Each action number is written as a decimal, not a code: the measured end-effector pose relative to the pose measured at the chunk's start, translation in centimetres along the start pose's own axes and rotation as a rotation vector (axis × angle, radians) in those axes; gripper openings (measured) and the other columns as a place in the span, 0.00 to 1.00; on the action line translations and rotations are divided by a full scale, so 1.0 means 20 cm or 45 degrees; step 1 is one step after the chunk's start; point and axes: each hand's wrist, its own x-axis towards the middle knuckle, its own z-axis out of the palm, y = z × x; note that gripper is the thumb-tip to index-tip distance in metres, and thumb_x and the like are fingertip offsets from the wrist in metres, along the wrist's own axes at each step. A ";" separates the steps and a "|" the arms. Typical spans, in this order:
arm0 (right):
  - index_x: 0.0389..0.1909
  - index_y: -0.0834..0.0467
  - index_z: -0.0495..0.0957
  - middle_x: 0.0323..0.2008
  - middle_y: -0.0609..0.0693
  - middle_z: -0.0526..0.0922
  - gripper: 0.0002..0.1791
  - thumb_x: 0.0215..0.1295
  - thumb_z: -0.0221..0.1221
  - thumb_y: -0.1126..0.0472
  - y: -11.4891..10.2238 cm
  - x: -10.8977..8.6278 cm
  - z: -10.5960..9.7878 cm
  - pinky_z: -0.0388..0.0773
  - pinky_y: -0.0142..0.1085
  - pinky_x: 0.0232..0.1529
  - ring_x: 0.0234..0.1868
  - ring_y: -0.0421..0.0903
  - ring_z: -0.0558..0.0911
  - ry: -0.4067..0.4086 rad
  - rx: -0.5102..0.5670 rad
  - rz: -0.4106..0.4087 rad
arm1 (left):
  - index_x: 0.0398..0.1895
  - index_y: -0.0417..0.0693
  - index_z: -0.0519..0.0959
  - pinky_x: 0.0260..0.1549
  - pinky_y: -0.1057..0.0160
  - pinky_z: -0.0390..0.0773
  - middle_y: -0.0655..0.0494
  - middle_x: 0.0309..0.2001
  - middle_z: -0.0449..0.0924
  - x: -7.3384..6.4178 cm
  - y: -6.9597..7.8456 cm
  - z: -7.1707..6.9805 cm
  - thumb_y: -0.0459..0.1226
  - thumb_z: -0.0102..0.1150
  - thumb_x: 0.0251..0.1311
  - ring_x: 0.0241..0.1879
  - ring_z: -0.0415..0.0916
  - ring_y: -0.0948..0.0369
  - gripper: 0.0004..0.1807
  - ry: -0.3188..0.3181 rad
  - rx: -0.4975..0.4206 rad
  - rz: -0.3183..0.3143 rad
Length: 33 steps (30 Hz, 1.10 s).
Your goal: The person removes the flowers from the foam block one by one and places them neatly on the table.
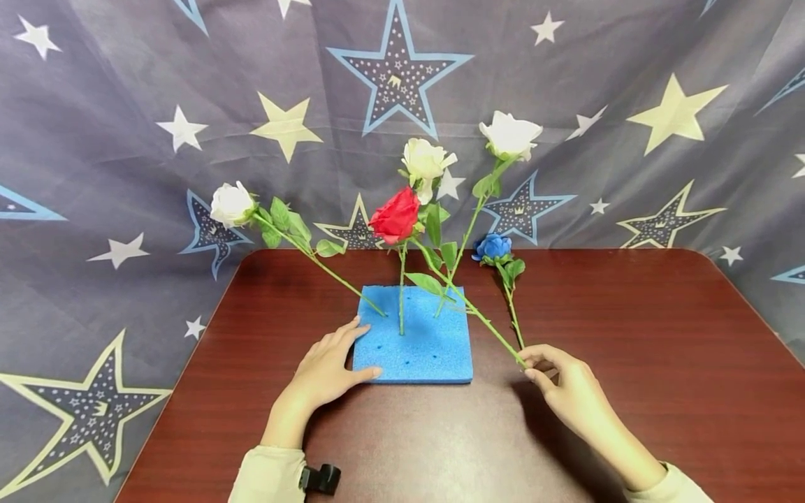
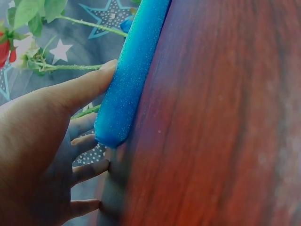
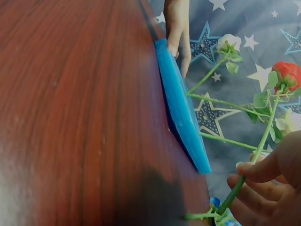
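Observation:
My right hand (image 1: 569,384) pinches the lower stem of a red rose (image 1: 395,215) between thumb and fingers. The stem slants up and left, so the bloom overlaps the middle white rose in the head view. A square blue foam block (image 1: 449,349) lies on the table. My left hand (image 1: 323,367) rests at its left side, thumb on the top near the front corner, fingers spread along the edge. Three white roses stand in the foam: one leaning left (image 1: 231,205), one in the middle (image 1: 425,159), one leaning right (image 1: 511,134). Several small holes show in the foam.
A blue rose (image 1: 493,248) lies on the table right of the foam, its stem end close to my right fingers. The brown wooden table (image 1: 660,328) reaches back to a grey star-patterned cloth (image 1: 597,63). A black strap mount (image 1: 322,479) sits at my left wrist.

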 end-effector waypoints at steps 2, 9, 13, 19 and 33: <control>0.39 0.54 0.83 0.30 0.41 0.83 0.17 0.54 0.67 0.77 0.01 0.00 -0.02 0.78 0.32 0.30 0.29 0.36 0.80 -0.001 -0.011 0.013 | 0.76 0.60 0.61 0.65 0.36 0.57 0.60 0.78 0.51 0.00 0.00 0.00 0.66 0.62 0.55 0.73 0.53 0.49 0.47 -0.001 -0.004 -0.005; 0.40 0.53 0.83 0.32 0.44 0.84 0.14 0.57 0.67 0.73 0.04 -0.03 -0.10 0.77 0.33 0.28 0.27 0.40 0.81 -0.026 -0.086 0.127 | 0.76 0.57 0.62 0.64 0.36 0.57 0.58 0.77 0.52 0.00 0.01 0.00 0.64 0.62 0.56 0.73 0.54 0.48 0.47 0.016 -0.002 0.018; 0.41 0.52 0.83 0.33 0.44 0.84 0.15 0.57 0.67 0.73 0.07 -0.06 -0.13 0.76 0.33 0.28 0.28 0.38 0.81 -0.009 -0.123 0.143 | 0.76 0.58 0.62 0.64 0.36 0.57 0.58 0.77 0.52 0.00 0.00 0.00 0.63 0.63 0.56 0.73 0.54 0.48 0.46 0.019 -0.003 0.019; 0.40 0.53 0.83 0.32 0.45 0.85 0.15 0.56 0.68 0.73 0.12 -0.08 -0.18 0.76 0.32 0.27 0.26 0.38 0.81 0.031 -0.147 0.126 | 0.76 0.58 0.62 0.64 0.36 0.57 0.57 0.77 0.52 0.00 0.00 0.00 0.63 0.63 0.57 0.73 0.54 0.48 0.46 0.020 -0.008 0.022; 0.41 0.53 0.83 0.34 0.46 0.84 0.14 0.57 0.67 0.72 0.20 -0.13 -0.30 0.78 0.31 0.29 0.30 0.32 0.81 -0.042 -0.238 0.203 | 0.75 0.57 0.63 0.64 0.35 0.56 0.56 0.77 0.53 -0.01 0.01 -0.01 0.63 0.62 0.57 0.73 0.54 0.47 0.45 0.014 -0.021 0.018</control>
